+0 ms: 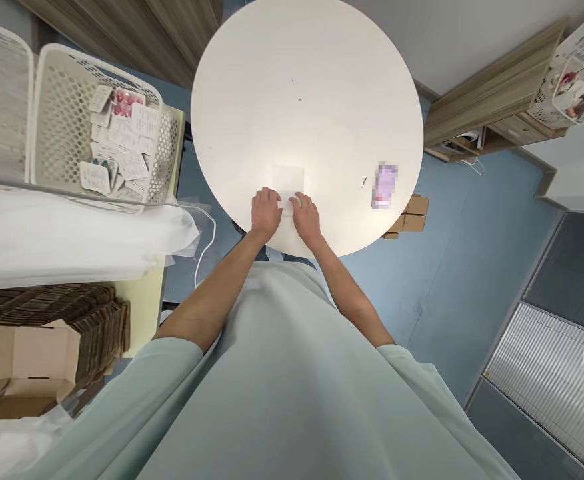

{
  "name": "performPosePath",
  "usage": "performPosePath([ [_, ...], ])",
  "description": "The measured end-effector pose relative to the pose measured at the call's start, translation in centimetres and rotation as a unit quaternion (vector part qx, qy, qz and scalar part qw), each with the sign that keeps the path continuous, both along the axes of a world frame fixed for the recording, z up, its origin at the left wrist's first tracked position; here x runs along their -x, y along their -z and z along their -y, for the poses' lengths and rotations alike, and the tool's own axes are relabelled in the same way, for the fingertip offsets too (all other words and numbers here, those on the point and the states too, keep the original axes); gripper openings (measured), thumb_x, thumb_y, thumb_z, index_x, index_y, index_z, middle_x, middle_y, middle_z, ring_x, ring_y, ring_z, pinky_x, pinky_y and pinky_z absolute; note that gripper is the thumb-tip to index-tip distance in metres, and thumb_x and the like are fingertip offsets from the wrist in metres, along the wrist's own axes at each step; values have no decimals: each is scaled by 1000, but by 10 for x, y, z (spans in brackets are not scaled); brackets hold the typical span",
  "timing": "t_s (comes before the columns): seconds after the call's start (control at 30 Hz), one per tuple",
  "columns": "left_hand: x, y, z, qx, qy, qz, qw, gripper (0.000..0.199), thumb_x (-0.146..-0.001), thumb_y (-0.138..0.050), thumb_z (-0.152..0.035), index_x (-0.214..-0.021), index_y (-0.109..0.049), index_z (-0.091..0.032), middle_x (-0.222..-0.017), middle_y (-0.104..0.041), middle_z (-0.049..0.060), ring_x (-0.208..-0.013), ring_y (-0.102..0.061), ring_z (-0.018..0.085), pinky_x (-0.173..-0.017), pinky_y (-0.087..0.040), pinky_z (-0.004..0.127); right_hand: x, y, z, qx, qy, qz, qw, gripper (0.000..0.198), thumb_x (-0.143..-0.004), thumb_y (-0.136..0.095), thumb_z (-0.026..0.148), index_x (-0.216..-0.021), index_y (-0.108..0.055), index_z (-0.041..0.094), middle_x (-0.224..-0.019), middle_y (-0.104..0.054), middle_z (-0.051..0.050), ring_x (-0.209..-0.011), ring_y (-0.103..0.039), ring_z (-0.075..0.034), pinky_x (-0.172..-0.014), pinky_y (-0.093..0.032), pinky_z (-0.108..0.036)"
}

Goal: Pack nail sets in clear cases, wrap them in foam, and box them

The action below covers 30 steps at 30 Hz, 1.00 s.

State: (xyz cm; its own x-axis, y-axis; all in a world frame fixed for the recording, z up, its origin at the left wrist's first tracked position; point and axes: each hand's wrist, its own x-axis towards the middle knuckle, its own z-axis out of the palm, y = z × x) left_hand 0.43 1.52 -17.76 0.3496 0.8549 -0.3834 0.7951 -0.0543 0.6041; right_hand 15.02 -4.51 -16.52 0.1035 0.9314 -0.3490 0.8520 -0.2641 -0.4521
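Note:
A thin white square sheet (288, 177) lies flat near the front edge of the round white table (302, 60); whether it is paper or a flat bag I cannot tell. At its lower left corner, my left hand (267, 211) has its fingers curled and pinched on the sheet. My right hand (306, 215) mirrors it at the lower right corner, thumb and fingers bent together on the edge. Between the two hands a narrow strip of the white piece shows. The fingertips partly hide its near corners.
A blurred purple item (385, 185) lies on the table's right side. At left, a white perforated basket (62, 127) holds several carded blister packs (122, 133), beside white plastic wrap (72, 233) and stacked cardboard boxes (47, 353). Brown boxes (415, 213) sit below the table's right edge.

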Motion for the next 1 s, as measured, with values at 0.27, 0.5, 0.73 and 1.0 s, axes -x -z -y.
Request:
performPosePath([
  [0.27,11,0,-3,24,125,13,992,58,-102,-44,-14,-159,-50,-15,-163,-49,19,-127,-67,35,-106,-58,51,-10,13,20,-12,-92,-19,995,58,-112,-44,22,-169,-42,16,-183,-30,-13,-173,-22,-26,-135,-40,-49],
  [0.5,36,4,18,31,169,45,984,70,-101,-61,-34,-165,-43,-14,-166,-47,21,-147,-56,39,-119,-52,52,-1,16,46,-12,-79,-29,996,55,-116,-31,23,-170,-43,17,-183,-30,-12,-173,-21,-25,-135,-39,-50],
  [0.73,42,4,24,59,139,36,988,64,-101,-64,-41,-159,-54,-16,-163,-56,18,-145,-59,36,-121,-49,50,-7,8,56,-21,-68,-92,993,56,-119,-32,43,-167,-46,17,-179,-39,-14,-171,-29,-26,-134,-42,-50],
  [1.0,27,-4,2,51,100,19,993,59,-111,-43,-54,-153,-61,-16,-153,-67,18,-141,-61,37,-120,-46,50,-13,-4,22,8,23,-72,997,58,-120,-24,52,-158,-55,22,-155,-65,-13,-136,-68,-27,-107,-63,-43],
])
